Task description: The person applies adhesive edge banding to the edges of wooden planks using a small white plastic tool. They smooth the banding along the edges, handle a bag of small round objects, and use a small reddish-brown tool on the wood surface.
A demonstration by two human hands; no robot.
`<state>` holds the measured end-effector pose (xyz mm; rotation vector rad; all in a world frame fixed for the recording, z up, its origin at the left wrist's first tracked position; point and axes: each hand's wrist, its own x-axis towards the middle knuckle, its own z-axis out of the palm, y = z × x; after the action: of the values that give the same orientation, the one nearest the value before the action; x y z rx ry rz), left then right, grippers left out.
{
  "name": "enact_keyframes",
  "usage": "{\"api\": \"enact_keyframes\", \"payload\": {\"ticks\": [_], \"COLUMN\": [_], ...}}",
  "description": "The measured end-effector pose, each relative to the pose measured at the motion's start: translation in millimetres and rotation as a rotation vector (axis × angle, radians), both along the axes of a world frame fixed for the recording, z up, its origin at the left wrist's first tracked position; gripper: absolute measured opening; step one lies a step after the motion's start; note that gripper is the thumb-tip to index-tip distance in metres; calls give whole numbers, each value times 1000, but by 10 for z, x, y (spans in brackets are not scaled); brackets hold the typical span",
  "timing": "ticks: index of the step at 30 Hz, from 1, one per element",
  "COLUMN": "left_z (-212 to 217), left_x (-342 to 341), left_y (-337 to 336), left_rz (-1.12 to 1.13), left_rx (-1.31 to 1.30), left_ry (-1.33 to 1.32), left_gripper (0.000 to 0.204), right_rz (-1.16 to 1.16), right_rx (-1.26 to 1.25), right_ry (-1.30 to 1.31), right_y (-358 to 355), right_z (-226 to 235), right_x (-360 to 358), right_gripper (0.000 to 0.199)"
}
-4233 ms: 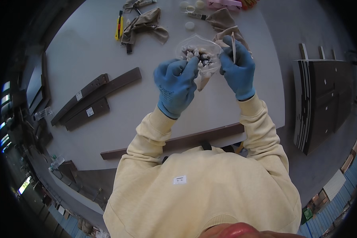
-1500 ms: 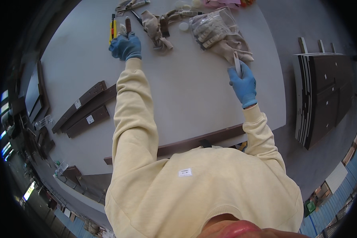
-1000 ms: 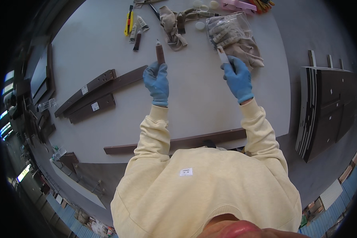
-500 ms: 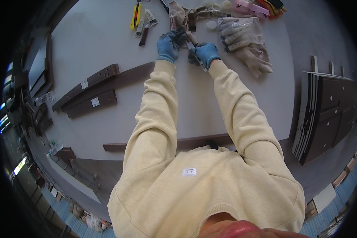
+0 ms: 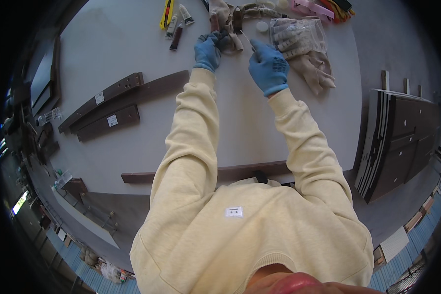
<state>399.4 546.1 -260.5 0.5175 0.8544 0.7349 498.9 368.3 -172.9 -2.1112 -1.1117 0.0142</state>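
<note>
Both my hands wear blue gloves with grey finger parts. My left hand [image 5: 208,52] is closed at the far side of the table, around the lower end of a reddish-brown, tube-like thing [image 5: 214,21]; its fingers partly hide it. Beside it lies a crumpled beige cloth [image 5: 234,44]. My right hand [image 5: 269,67] is closed around a thin, pale, narrow-tipped tool [image 5: 245,36], which points up and left toward the cloth. Most of that tool is hidden in the glove. A dark brown tube [image 5: 177,37] lies left of my left hand, near white tubes [image 5: 171,26].
A yellow utility knife [image 5: 166,13] lies at far left. A clear bag of tubes [image 5: 299,35] sits on beige cloth at right, near a pink tool [image 5: 312,10]. Brown wooden pieces [image 5: 110,122] lie left; a brown strip [image 5: 252,170] runs along the near edge. Dark panels [image 5: 402,142] stand right.
My right hand has drawn right and toward me, away from my left hand, with the thin tool now pointing up-left. My left hand stays near the cloth.
</note>
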Motion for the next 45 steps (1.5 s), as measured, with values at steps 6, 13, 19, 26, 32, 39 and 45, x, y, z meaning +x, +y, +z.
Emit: {"api": "enact_keyframes", "payload": {"ticks": [6, 13, 19, 26, 32, 39, 45], "left_z": [8, 69, 1, -160, 409, 1455, 1947], "left_x": [-34, 83, 117, 133, -215, -763, -1060], "left_y": [-61, -84, -22, 99, -109, -1278, -2162], "left_rz": [-125, -15, 50, -11, -27, -126, -279], "left_rx": [652, 219, 42, 245, 85, 220, 434], "left_ry": [509, 435, 173, 375, -92, -160, 51], "left_gripper": [15, 12, 11, 11, 8, 13, 21], "right_rz": [165, 147, 172, 280, 195, 155, 331], "right_rx": [-571, -601, -705, -816, -695, 59, 26], "right_ry": [-485, -244, -387, -433, -462, -379, -470], "right_y": [372, 593, 500, 44, -115, -70, -999], "right_z": [-422, -844, -714, -184, 157, 644, 1090], "right_x": [-194, -198, -146, -76, 44, 53, -399], "right_gripper": [30, 22, 23, 24, 34, 55, 37]}}
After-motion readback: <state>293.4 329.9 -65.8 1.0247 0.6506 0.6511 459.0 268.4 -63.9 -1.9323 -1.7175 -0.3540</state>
